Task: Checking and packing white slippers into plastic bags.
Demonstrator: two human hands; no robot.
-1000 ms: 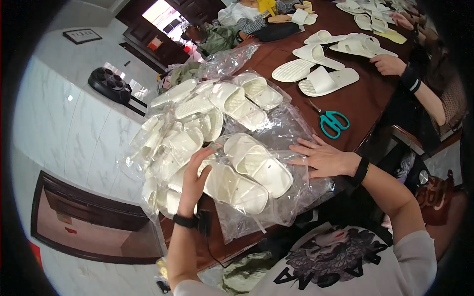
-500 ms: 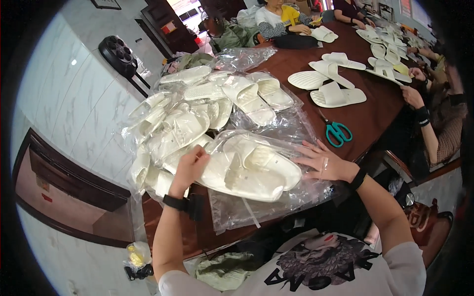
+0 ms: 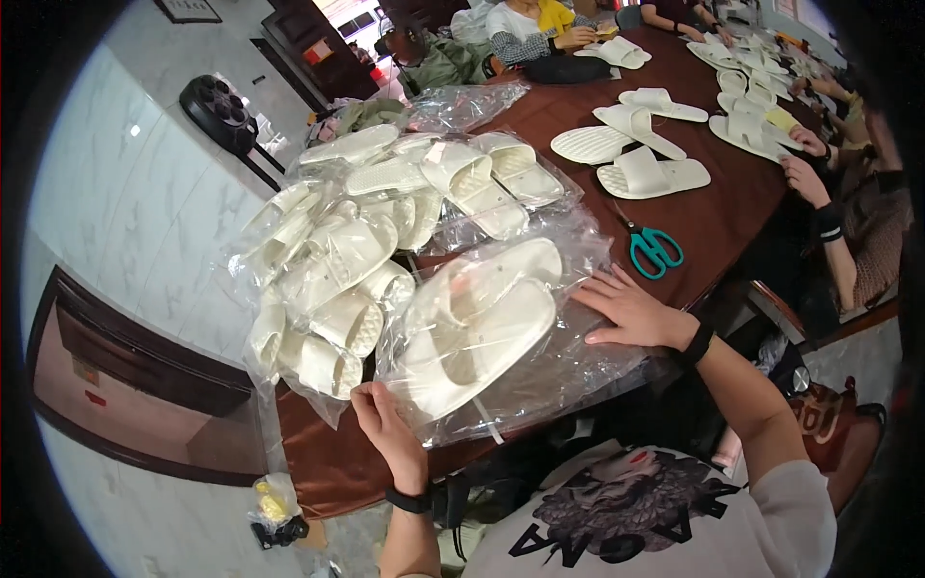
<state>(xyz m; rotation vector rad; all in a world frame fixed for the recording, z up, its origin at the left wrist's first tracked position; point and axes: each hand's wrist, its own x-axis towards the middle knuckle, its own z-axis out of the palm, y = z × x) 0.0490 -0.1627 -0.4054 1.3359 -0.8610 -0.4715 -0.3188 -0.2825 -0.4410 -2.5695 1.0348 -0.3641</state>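
Observation:
A pair of white slippers (image 3: 487,332) lies inside a clear plastic bag (image 3: 568,361) near the table's front edge. At the bag's near left corner, the fingers of my left hand (image 3: 390,429) are pinched on the plastic. My right hand (image 3: 636,310) rests on the clear plastic to the right of the pair, fingers stretched out and holding nothing. Teal-handled scissors (image 3: 653,252) lie just beyond it. A heap of bagged white slippers (image 3: 337,250) covers the table to the left and beyond the pair.
Unbagged white slippers (image 3: 650,173) lie farther back on the brown-covered table (image 3: 540,120). More slippers (image 3: 747,135) lie along the right side, where co-workers' hands (image 3: 805,173) handle some. Another person (image 3: 540,39) sits at the far end. A black stool (image 3: 224,116) stands by the wall.
The bagged pair has turned, its far end now pointing away to the upper right. My left hand has come down toward me to the bag's near corner. My right hand stays nearly in place.

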